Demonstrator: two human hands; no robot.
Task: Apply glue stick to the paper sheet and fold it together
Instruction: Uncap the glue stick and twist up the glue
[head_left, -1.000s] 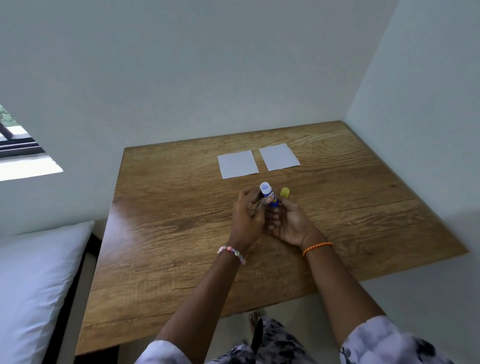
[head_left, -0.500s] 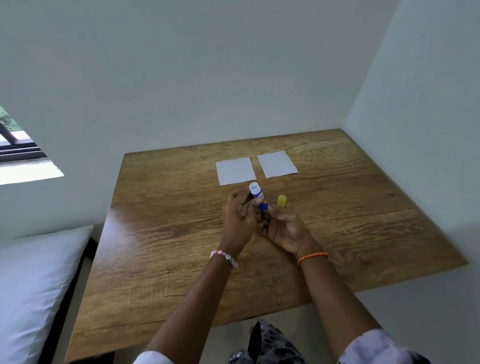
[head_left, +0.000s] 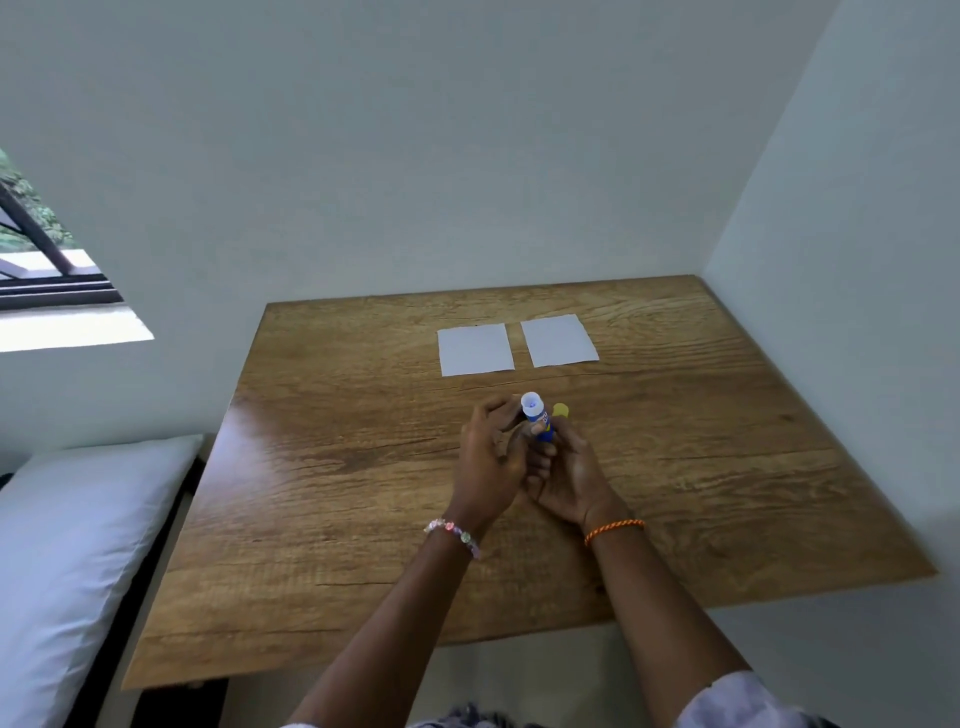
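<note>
1. My left hand (head_left: 491, 457) and right hand (head_left: 569, 475) meet over the middle of the desk (head_left: 322, 467), knuckles close together.
2. Both hold the glue stick (head_left: 537, 418). It stands nearly upright, tilted a little away from me, with its open white top uppermost and its blue barrel below.
3. My left grip is clamped on the upper barrel, thumb and fingertips just under the white top.
4. My right grip is wrapped round the lower barrel, fingers curled shut on it.
5. The yellow cap (head_left: 560, 410) shows just right of the stick, beside my right fingers. I cannot tell whether it rests on the desk or against my hand.
6. Two white paper sheets lie flat on the far part of the desk, side by side with a narrow gap between: the left sheet (head_left: 475, 349) and the right sheet (head_left: 559, 340). Both are well apart from my hands.
7. A beaded bracelet (head_left: 452, 535) sits on my left wrist, an orange cord (head_left: 614, 530) on my right.
8. A white pillow (head_left: 67, 545) lies left of the desk.
</note>
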